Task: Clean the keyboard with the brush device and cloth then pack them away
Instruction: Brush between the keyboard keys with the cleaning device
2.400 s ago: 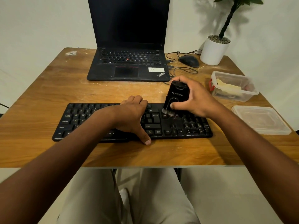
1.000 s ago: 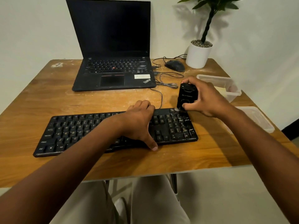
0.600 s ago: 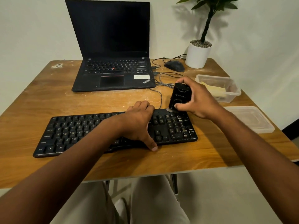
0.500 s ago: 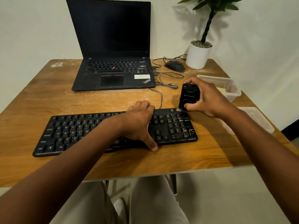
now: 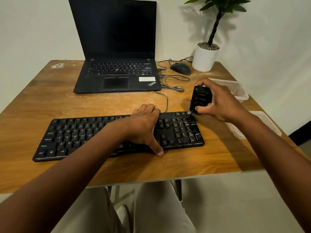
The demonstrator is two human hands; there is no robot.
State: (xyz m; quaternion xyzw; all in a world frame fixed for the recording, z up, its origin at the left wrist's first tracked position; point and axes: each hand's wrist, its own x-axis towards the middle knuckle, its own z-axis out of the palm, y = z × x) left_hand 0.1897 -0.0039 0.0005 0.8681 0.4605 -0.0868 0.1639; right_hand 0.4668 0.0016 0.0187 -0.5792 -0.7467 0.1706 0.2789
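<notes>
Right hand (image 5: 220, 102): fingers clamped on brush device (image 5: 199, 100), now shifted to keyboard (image 5: 117, 135) far-right corner.
Left hand (image 5: 144, 125): fingers spread, still pressing keyboard.
Meaning: brushing nearly finished.

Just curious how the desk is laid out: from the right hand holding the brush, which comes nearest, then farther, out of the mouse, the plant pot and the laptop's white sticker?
From the right hand, head view:
1. Mouse, behind the hand, slightly left.
2. White sticker on the laptop, to the left.
3. Plant pot, at the back corner.
Mouse and sticker are close to call.
</notes>
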